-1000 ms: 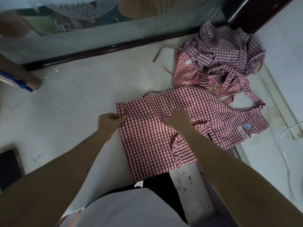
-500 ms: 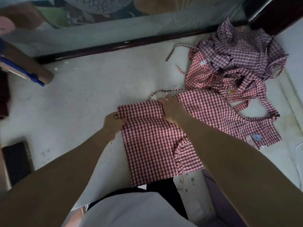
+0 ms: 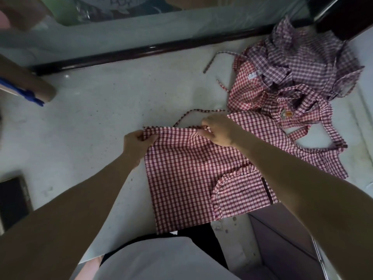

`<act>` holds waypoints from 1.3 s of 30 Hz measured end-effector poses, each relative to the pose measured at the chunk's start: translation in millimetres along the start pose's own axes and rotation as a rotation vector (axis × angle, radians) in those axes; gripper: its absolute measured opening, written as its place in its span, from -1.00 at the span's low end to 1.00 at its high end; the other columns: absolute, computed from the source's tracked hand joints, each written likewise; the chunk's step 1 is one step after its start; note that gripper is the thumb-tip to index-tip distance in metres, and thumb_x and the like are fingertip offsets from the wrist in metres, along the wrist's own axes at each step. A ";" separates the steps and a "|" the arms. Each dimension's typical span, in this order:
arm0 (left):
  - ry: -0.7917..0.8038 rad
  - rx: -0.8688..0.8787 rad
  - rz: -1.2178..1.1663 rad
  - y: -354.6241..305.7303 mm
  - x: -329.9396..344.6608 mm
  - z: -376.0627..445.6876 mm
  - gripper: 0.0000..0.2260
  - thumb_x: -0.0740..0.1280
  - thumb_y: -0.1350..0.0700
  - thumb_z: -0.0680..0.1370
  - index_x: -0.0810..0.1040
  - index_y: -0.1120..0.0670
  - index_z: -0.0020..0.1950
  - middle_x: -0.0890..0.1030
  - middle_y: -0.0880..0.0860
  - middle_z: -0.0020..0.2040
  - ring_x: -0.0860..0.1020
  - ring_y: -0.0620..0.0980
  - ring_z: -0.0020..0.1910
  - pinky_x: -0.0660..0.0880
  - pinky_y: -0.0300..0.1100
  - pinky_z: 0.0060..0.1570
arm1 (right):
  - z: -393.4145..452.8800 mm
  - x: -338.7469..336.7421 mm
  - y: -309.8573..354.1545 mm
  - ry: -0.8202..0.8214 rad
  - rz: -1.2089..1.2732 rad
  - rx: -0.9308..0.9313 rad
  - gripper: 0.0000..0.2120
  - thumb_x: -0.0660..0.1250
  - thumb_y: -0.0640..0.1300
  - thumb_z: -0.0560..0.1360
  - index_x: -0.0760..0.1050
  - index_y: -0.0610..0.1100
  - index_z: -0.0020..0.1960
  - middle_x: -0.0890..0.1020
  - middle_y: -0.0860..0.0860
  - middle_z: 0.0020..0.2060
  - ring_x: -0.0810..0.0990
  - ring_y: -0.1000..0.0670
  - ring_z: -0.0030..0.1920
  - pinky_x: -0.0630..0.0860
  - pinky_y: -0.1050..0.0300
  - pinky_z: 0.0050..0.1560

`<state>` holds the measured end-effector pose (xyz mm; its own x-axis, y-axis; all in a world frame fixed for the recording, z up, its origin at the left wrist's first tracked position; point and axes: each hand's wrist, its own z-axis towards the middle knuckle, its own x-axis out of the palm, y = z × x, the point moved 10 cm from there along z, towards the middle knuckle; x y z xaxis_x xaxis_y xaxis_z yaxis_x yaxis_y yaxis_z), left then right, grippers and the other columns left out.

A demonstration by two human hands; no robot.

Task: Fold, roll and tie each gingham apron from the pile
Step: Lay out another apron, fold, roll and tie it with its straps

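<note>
Between both hands: gingham apron (image 3: 187,170) flat on worktop (image 3: 105,110) | right hand (image 3: 219,130) now moved up to far edge, pinching it | left hand (image 3: 137,141) still pinches corner | fold starting; pile (image 3: 292,77) beyond right hand.

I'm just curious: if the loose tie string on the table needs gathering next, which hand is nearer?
Right. The right hand pinches the apron edge beside the tie string; the left hand holds the far corner.
</note>
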<state>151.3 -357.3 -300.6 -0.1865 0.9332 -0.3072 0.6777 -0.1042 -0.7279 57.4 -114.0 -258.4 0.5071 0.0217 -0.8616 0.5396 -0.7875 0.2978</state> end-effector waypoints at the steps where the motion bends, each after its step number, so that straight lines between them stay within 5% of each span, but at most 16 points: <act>1: 0.003 -0.013 -0.026 1.3 0.1 0.9 -0.73 0.47 0.20 0.50 0.62 0.24 0.17 0.66 0.03 -0.06 0.65 0.03 -0.07 0.60 0.00 0.08 | 1.0 3.4 -4.7 0.045 0.041 0.015 -0.63 0.12 0.17 0.64 0.51 -0.09 0.01 0.52 0.03 -0.11 0.51 0.02 -0.07 0.50 -0.08 0.15; 4: 0.036 -0.064 -0.107 6.6 4.7 5.0 -0.71 0.38 0.30 0.55 0.57 0.24 0.27 0.64 0.10 0.08 0.62 0.10 0.06 0.56 0.03 0.16 | 4.5 9.7 -9.7 0.127 -0.029 0.009 -0.59 0.13 0.12 0.66 0.61 -0.15 0.01 0.52 0.03 -0.03 0.50 0.01 0.08 0.41 -0.02 0.20; 9: 0.084 -0.095 -0.157 13.7 8.2 6.2 -0.71 0.29 0.35 0.58 0.54 0.23 0.31 0.62 0.04 0.06 0.60 0.10 0.09 0.53 0.03 0.17 | 17.5 18.2 -19.5 0.252 -0.316 0.084 -0.58 0.15 0.23 0.62 0.65 -0.02 -0.05 0.48 -0.04 0.26 0.39 -0.11 0.31 0.30 -0.24 0.37; 14: -0.054 -0.005 0.071 7.6 -5.1 6.6 -0.76 0.30 0.34 0.54 0.58 0.18 0.19 0.61 0.06 0.04 0.57 0.05 0.01 0.53 -0.09 0.01 | 21.4 11.5 -26.9 0.219 -0.342 0.165 -0.66 0.30 0.18 0.57 0.61 -0.06 0.12 0.53 -0.04 0.23 0.45 -0.08 0.30 0.16 -0.25 0.46; 17: -0.105 0.088 0.190 -3.8 -8.2 7.3 -0.78 0.31 0.33 0.53 0.58 0.17 0.15 0.59 0.03 0.00 0.54 -0.01 -0.03 0.48 -0.22 -0.07 | 23.2 9.0 -29.5 0.207 -0.282 0.202 -0.40 0.05 0.34 0.60 0.61 -0.14 -0.01 0.60 -0.09 0.04 0.56 -0.11 0.12 0.31 -0.19 0.40; 19: -0.126 0.130 0.244 -10.1 -9.0 7.3 -0.82 0.32 0.29 0.54 0.58 0.17 0.13 0.58 0.01 -0.03 0.54 -0.03 -0.06 0.47 -0.24 -0.07 | 24.7 7.2 -26.6 0.215 -0.181 0.222 -0.25 -0.14 0.33 0.63 0.60 -0.21 -0.02 0.57 -0.17 0.09 0.56 -0.15 0.13 0.42 -0.16 0.32; 22: -0.121 0.174 0.288 -15.9 -7.2 6.9 -0.90 0.39 0.14 0.55 0.58 0.08 0.05 0.57 -0.06 -0.09 0.53 -0.10 -0.14 0.41 -0.37 -0.17 | 28.6 10.4 -23.2 0.256 -0.275 0.192 -0.47 0.01 0.20 0.67 0.57 -0.18 0.12 0.51 -0.16 0.22 0.49 -0.15 0.23 0.34 -0.17 0.35; 24: -0.099 0.180 0.298 -17.1 -6.2 9.5 -0.88 0.42 0.07 0.55 0.61 0.08 0.04 0.58 -0.06 -0.12 0.54 -0.09 -0.15 0.46 -0.29 -0.13 | 31.3 14.5 -28.6 0.285 -0.310 0.210 -0.58 0.15 0.20 0.63 0.57 -0.12 -0.06 0.54 -0.07 0.12 0.51 -0.10 0.18 0.23 -0.19 0.40; 28: -0.150 0.196 0.317 -23.6 -17.6 11.1 -0.89 0.42 0.13 0.55 0.64 0.13 0.03 0.59 -0.04 -0.13 0.54 -0.10 -0.17 0.38 -0.41 -0.20 | 41.3 1.0 -37.8 0.061 -0.210 0.273 -0.67 0.38 0.17 0.52 0.59 -0.11 -0.11 0.57 0.00 -0.15 0.53 -0.12 0.12 0.27 -0.18 0.38; 30: -0.178 0.189 0.321 -26.4 -21.2 11.0 -0.90 0.41 0.15 0.55 0.64 0.14 0.03 0.60 -0.04 -0.11 0.56 -0.08 -0.13 0.38 -0.40 -0.17 | 43.7 -5.4 -34.5 -0.113 -0.103 0.216 -0.85 0.46 -0.06 0.50 0.70 -0.10 0.00 0.69 -0.01 -0.07 0.58 -0.10 0.11 0.39 -0.14 0.34; 34: -0.248 0.177 0.456 -29.9 -16.7 8.1 -0.83 0.35 0.21 0.54 0.59 0.12 0.12 0.58 0.05 0.08 0.52 0.06 0.13 0.40 -0.19 0.09 | 35.9 -4.1 -28.9 -0.250 0.035 0.162 -0.75 0.46 -0.27 0.45 0.68 -0.13 0.12 0.69 -0.09 0.11 0.64 -0.13 0.13 0.52 -0.09 0.27; 37: -0.322 0.374 0.583 -58.9 4.0 -10.5 -0.70 0.34 0.31 0.48 0.53 0.11 0.20 0.47 0.13 0.24 0.38 0.12 0.25 0.36 -0.07 0.22 | 31.3 -3.4 -30.6 -0.273 0.014 0.184 -0.66 0.50 -0.27 0.43 0.65 -0.13 0.20 0.63 -0.12 0.20 0.57 -0.18 0.21 0.47 -0.16 0.32; 39: -0.186 0.555 0.671 -77.7 43.2 -22.6 -0.70 0.37 0.27 0.49 0.54 0.09 0.21 0.46 0.12 0.25 0.37 0.09 0.26 0.38 -0.10 0.23 | 31.3 -2.0 -33.8 -0.268 0.053 0.224 -0.58 0.50 -0.28 0.42 0.61 -0.12 0.26 0.59 -0.14 0.23 0.53 -0.21 0.24 0.45 -0.23 0.31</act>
<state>106.7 -301.1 -243.4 -0.0194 0.5501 -0.8349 0.2521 -0.8053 -0.5365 17.0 -106.7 -279.6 0.3196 -0.1619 -0.9336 0.3411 -0.8996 0.2728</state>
